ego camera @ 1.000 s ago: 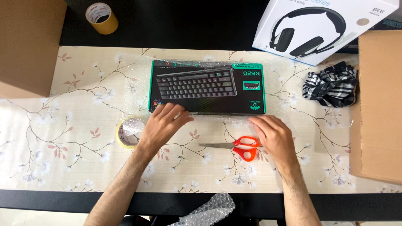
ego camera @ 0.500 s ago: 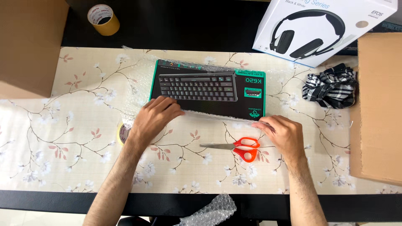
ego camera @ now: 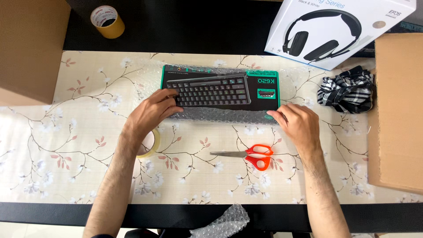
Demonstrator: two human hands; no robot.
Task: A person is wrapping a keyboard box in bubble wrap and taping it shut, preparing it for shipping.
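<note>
A black and green keyboard box (ego camera: 220, 90) lies on a sheet of clear bubble wrap (ego camera: 211, 115) on the floral tablecloth. My left hand (ego camera: 152, 110) rests on the box's near left corner, fingers over the printed keys and the wrap's near edge. My right hand (ego camera: 297, 121) pinches the near edge of the wrap at the box's near right corner. That edge is lifted against the box's front side. Red-handled scissors (ego camera: 251, 155) lie just in front of my right hand.
A clear tape roll (ego camera: 150, 143) sits under my left forearm. A tan tape roll (ego camera: 107, 21) stands far left. A white headset box (ego camera: 339, 28), checked cloth (ego camera: 348, 89), cardboard boxes (ego camera: 31, 48) (ego camera: 396, 110) and a bubble wrap scrap (ego camera: 222, 222) surround the work area.
Both hands moved from the table in front of the box up to its near edge, lifting the bubble wrap's front edge against the box. My left hand uncovered part of the clear tape roll.
</note>
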